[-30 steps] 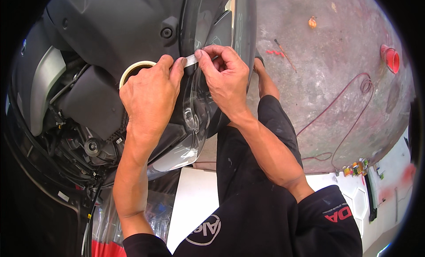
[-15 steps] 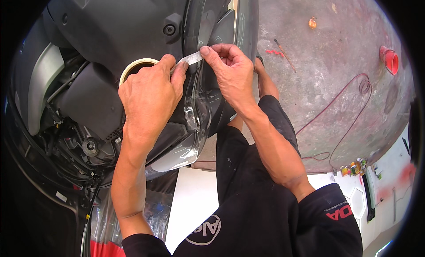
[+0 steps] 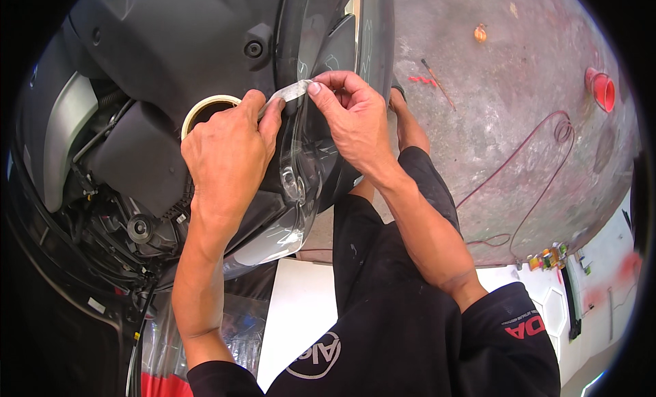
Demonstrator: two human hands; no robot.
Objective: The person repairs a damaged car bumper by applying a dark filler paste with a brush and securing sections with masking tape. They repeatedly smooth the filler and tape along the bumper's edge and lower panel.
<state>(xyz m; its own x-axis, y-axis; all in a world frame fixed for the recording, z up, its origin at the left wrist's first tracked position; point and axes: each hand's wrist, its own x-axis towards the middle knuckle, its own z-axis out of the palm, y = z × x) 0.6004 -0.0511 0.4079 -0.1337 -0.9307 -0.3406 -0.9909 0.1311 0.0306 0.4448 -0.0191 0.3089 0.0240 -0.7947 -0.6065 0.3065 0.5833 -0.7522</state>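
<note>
My left hand (image 3: pixel 229 147) is closed around a roll of cream masking tape (image 3: pixel 196 106), over the black engine cover. A short strip of tape (image 3: pixel 294 91) runs from its thumb and fingers across to my right hand (image 3: pixel 355 120). Thumb and forefinger of my right hand pinch the strip's free end. The strip hangs slightly curled above the clear headlight (image 3: pixel 294 182), near the dark front edge of the car. Most of the roll is hidden behind my left hand.
The engine bay with its black engine cover (image 3: pixel 171 38) lies at left. On the grey floor (image 3: pixel 492 178) to the right are a thin stick (image 3: pixel 438 84), a coiled reddish hose (image 3: pixel 563 129), a red cup-like object (image 3: pixel 600 89) and a small orange item (image 3: pixel 480 33). My leg stands beside the bumper.
The tape strip has gone from fairly flat to more bent and curled. Both hands keep their hold, with only a slight shift; the view has moved a little.
</note>
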